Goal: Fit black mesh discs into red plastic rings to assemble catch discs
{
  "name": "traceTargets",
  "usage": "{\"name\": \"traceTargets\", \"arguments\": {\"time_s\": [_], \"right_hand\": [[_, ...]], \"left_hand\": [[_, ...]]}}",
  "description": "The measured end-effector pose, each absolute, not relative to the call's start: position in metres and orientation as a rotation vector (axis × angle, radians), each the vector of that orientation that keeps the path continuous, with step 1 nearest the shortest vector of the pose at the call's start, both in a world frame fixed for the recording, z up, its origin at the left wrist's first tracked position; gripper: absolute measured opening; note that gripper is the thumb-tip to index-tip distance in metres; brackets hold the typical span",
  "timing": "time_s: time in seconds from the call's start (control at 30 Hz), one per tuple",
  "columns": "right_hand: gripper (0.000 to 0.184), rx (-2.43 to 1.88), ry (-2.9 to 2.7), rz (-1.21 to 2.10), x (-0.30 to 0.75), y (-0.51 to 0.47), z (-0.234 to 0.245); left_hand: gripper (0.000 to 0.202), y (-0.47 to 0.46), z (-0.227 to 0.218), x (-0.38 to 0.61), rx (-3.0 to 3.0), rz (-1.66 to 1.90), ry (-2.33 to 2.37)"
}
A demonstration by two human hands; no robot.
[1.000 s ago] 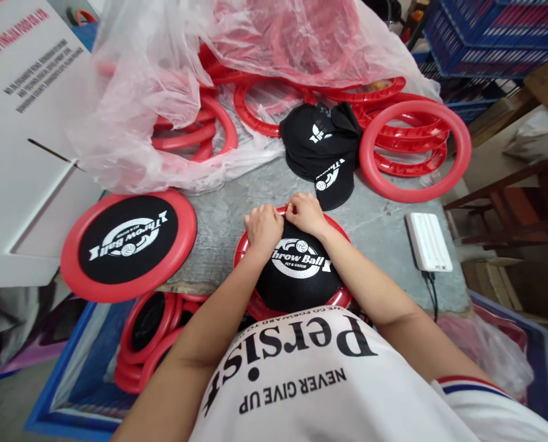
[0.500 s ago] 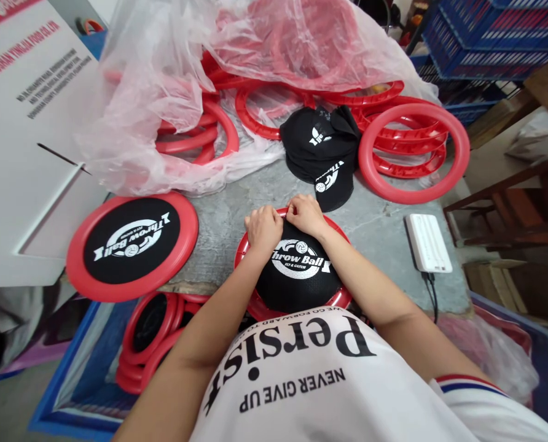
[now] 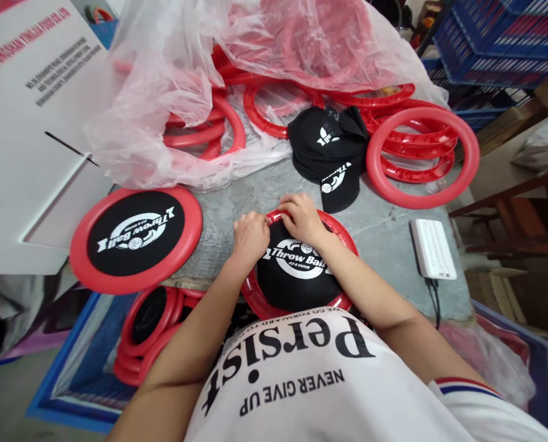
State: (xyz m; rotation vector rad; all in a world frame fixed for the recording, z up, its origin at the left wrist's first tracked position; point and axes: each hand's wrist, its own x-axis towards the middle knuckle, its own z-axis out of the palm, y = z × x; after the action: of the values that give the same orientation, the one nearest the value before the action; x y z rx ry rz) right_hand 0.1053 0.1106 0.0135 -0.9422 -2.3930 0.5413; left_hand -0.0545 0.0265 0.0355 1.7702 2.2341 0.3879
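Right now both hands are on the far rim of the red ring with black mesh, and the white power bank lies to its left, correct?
No: the head view shows the white power bank to the right of the red ring, not its left. The left hand and right hand are on its far rim, by the black mesh.

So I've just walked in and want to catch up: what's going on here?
A person at a grey table has the left hand and right hand closed on the far edge of a black cover lying over a red ring. A covered disc lies to the left; loose rings and spare covers sit farther back, beside a plastic bag.
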Motion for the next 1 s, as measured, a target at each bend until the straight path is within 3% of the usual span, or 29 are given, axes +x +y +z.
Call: {"name": "traceTargets", "arguments": {"time_s": [0.2,0.43,1.0], "right_hand": [[0.016,-1.013,-2.518,0.619,0.099,0.110,0.008],[0.008,-1.051,-2.437,0.715,0.100,0.112,0.010],[0.014,-1.109,-2.333,0.821,0.098,0.114,0.012]], "left_hand": [[0.037,0.029,0.030,-0.049,1.684,0.455,2.175],[0.022,0.038,0.030,-0.044,1.668,0.486,2.146],[0.009,0.044,0.025,-0.044,1.565,0.602,2.163]]}}
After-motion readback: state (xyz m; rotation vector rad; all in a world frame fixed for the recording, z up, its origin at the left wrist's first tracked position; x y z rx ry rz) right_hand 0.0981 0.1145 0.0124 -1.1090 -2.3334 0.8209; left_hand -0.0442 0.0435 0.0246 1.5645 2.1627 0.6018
